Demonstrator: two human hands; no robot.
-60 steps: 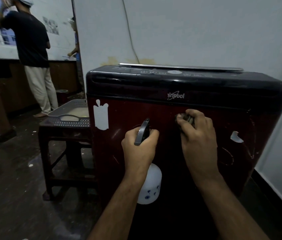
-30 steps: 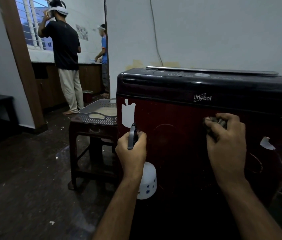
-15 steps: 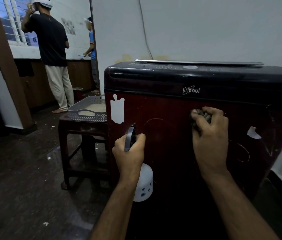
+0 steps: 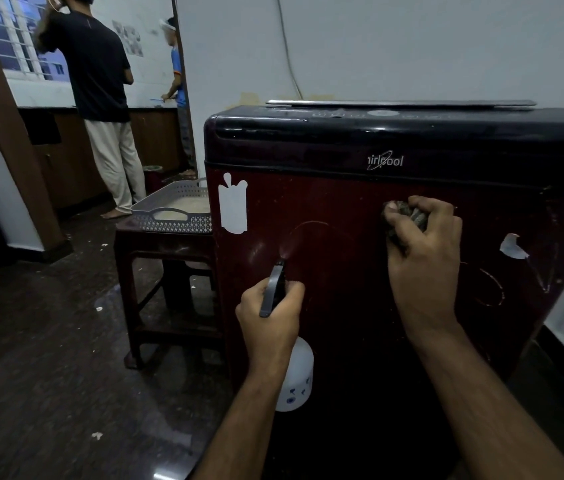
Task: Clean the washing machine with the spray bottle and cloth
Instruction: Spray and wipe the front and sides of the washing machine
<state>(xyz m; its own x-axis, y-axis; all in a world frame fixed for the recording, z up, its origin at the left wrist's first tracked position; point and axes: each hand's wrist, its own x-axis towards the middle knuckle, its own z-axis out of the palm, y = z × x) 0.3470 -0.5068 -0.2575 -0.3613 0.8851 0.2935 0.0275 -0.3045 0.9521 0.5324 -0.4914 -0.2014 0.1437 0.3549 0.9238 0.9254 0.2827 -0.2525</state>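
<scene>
Against a plain white wall [image 4: 412, 46] stands the dark red, black-topped washing machine [image 4: 342, 209], its front panel scuffed with faint ring marks and two torn white sticker remnants [image 4: 233, 209]. A thin cable [image 4: 287, 57] runs down the wall behind it. The left hand [image 4: 268, 318] grips the grey trigger head of a white plastic spray bottle [image 4: 296, 379] with small blue marks, nozzle aimed at the panel; a faint mist shows just beyond the nozzle. The right hand [image 4: 422, 258] holds a crumpled grey cloth [image 4: 403, 216] bunched in curled fingers, pressed against the upper front of the machine, well apart from the bottle. Just beside the machine's left side sits a dark wooden stool [image 4: 155, 268] bearing a grey perforated plastic tray [image 4: 169, 221]. The dark, glossy stone floor [image 4: 48, 358] is dotted with pale specks. Farther back, past a brown wooden post [image 4: 6, 116], two people [image 4: 100, 98] stand at a counter below a barred window [image 4: 13, 43].
</scene>
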